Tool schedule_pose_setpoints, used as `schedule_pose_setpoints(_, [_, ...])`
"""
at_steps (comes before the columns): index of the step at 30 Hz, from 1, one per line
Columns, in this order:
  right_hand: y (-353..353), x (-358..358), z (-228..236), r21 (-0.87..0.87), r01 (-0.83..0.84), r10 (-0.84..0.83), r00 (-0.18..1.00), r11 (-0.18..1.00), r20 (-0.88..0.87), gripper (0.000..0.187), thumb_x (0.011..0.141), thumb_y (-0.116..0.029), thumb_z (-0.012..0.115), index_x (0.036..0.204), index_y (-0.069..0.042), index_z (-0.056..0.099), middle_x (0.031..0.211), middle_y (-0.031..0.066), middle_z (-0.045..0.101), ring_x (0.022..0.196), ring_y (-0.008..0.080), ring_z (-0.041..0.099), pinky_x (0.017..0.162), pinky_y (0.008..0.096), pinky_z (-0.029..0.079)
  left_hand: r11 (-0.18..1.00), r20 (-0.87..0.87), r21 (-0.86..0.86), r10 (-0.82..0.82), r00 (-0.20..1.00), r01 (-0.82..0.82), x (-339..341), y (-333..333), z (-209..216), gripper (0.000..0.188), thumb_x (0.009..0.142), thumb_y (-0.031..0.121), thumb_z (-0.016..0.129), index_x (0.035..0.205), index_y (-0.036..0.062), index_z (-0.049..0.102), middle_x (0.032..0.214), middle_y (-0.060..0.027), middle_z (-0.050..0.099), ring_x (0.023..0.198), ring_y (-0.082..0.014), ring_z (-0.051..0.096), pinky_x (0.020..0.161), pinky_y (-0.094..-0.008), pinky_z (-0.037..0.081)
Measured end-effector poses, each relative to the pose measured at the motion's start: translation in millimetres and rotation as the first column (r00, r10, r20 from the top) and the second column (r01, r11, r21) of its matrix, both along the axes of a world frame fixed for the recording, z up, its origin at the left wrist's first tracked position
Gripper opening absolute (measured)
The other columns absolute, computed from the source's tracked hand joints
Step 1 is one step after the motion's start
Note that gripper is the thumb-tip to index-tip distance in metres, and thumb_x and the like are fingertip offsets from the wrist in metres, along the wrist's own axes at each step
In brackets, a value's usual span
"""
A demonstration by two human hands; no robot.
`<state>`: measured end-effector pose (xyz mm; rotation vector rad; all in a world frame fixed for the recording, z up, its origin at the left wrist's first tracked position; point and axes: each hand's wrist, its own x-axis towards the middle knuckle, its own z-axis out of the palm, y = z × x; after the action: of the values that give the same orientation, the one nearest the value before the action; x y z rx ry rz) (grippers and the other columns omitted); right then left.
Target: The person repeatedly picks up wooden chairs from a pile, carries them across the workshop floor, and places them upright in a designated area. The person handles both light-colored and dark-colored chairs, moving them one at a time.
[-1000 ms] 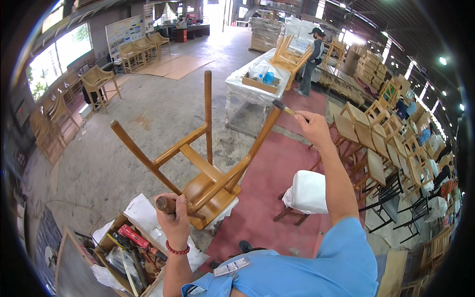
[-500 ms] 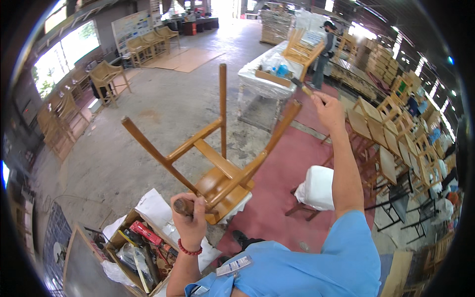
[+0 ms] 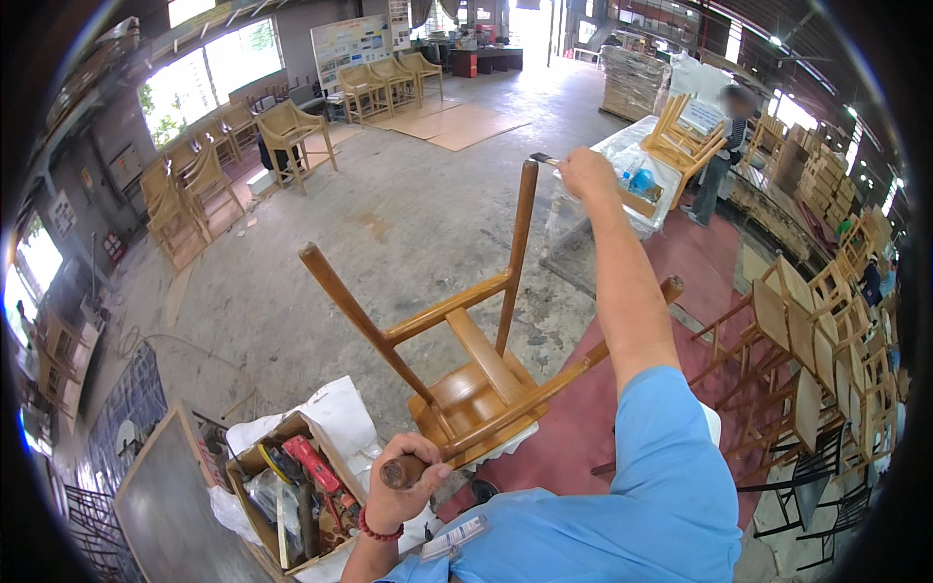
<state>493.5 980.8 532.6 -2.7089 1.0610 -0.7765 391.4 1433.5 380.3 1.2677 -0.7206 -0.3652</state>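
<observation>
Gripped upturned wooden chair [image 3: 483, 358] right of tool box [image 3: 332, 445].
Clamped left hand [image 3: 394, 500] around near leg [image 3: 403, 473]; closed right hand [image 3: 588, 175], well apart, on paintbrush [image 3: 543, 158] at far leg's [image 3: 519, 243] tip, beyond tool box. Could not tell bristle contact.

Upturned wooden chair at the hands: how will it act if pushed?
Probably stiff: stretchers tie the legs of the upturned chair together. A push high on a leg might tip it, since they rise well above the seat, though the left hand grips one. The glossy finish could feel slightly slippery.
</observation>
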Motion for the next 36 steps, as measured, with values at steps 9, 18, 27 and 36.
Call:
schedule_pose_setpoints(9, [-6,-8,0,-0.031,-0.019,0.018,0.999,0.999,-0.045,0.033,0.084,-0.035,0.058,0.096,-0.006,0.069,0.098,0.0206,0.066,0.096,0.0358,0.062,0.085,0.0432,0.048,0.997,0.049,0.072,0.011,0.999,-0.015,0,1,3,0.023,0.077,0.0,0.07,0.085,0.0052,0.048,0.08,-0.0051,0.056,0.072,-0.0113,0.053,0.065,-0.0254,0.046])
schedule_pose_setpoints(18, [101,33,10,-0.017,-0.463,0.462,0.882,0.886,0.095,0.031,0.084,-0.037,0.055,0.096,-0.012,0.071,0.094,0.016,0.067,0.09,0.0343,0.062,0.08,0.0431,0.048,0.991,0.1,0.125,0.029,0.995,-0.041,-1,0,10,0.02,0.08,0.008,0.071,0.086,0.0056,0.052,0.077,-0.0012,0.056,0.068,-0.008,0.053,0.06,-0.0236,0.044])
schedule_pose_setpoints(27, [256,76,1,-0.117,-0.71,0.703,0.704,0.695,-0.1,0.026,0.086,-0.033,0.055,0.095,-0.014,0.071,0.091,0.0147,0.067,0.088,0.033,0.062,0.08,0.043,0.048,0.981,0.045,0.191,0.013,0.999,-0.021,-4,1,15,0.019,0.082,0.006,0.069,0.087,0.0074,0.051,0.079,0.0014,0.055,0.07,-0.0055,0.052,0.062,-0.0225,0.045])
schedule_pose_setpoints(36, [247,76,10,-0.064,-0.731,0.725,0.682,0.679,-0.094,0.027,0.085,-0.033,0.056,0.094,-0.013,0.071,0.089,0.0154,0.067,0.087,0.0343,0.062,0.079,0.0429,0.048,0.992,0.119,0.107,0.047,0.992,-0.06,-4,-3,16,0.019,0.083,0.008,0.069,0.086,0.0074,0.05,0.074,0.0027,0.054,0.066,-0.0041,0.05,0.059,-0.0216,0.043])
